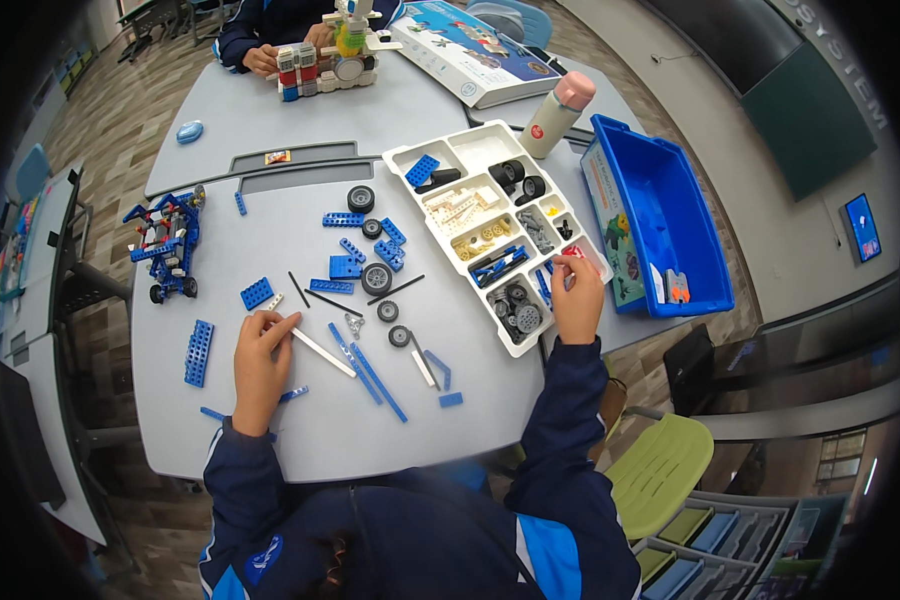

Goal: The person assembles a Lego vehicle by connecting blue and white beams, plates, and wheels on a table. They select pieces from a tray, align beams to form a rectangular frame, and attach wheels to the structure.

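My left hand (258,368) is closed around the upper part of a long white building beam (322,353), which slants over the table. Near it lie a blue studded plate (256,293) and a longer blue brick (198,352). At the right edge of the white sorting tray (503,318), my right hand (577,300) has its fingers pinched together beside the compartments with red pieces (573,251) and blue beams (543,284). Whatever those fingers hold is hidden. Black-tyred wheels (377,278), thin black rods (334,303) and long blue beams (378,382) lie between my hands.
A built blue vehicle (168,243) stands at the left. Right of the tray are a pink-lidded bottle (560,115) and a deep blue bin (705,235). Across the table, another person's hands (262,60) touch a brick model (325,70) beside a kit box (485,55).
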Available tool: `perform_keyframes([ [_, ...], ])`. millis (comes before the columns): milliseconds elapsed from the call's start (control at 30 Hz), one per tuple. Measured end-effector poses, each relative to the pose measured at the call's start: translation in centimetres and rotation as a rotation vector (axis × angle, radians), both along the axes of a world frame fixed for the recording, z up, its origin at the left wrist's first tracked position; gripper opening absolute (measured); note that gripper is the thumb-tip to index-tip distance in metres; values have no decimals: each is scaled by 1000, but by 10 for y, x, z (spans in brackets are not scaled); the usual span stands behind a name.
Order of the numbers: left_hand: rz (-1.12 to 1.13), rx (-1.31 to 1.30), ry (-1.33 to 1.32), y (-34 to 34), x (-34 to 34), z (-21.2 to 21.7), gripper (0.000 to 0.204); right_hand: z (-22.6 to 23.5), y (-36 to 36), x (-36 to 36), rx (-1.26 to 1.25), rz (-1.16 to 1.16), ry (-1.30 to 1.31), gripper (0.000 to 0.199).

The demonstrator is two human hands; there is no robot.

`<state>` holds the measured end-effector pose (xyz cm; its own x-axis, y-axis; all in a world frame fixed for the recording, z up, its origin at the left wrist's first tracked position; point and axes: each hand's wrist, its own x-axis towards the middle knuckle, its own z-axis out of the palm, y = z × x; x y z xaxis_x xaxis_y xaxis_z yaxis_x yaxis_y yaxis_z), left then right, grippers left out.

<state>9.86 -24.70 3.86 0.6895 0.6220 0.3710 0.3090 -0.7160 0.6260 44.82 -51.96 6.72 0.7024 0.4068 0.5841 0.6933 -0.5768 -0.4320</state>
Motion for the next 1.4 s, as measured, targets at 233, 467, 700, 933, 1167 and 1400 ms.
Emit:
perform_keyframes([
  [233, -1, -20, 15, -2, 4, 4, 32, -5, 27, 36, -266, 237, 69, 11],
  [467, -17, -54, 12, 0, 2, 6, 33, 3, 47, 66, -688, 310, -5, 5],
  [700, -56, -177, -77, 3, -5, 13, 29, 17, 39, 56, -472, 363, 198, 10],
  [933, -138, -263, -162, 17, -18, 21, 23, 55, 67, -32, -101, 547, 325, 12],
  [1167, 101, -545, -449, 26, -26, 18, 16, 40, 156, -138, -110, 1054, 498, 14],
  [1400, 252, -680, -770, 25, -19, 17, 23, 3, 201, -181, -191, 1108, 376, 14],
])
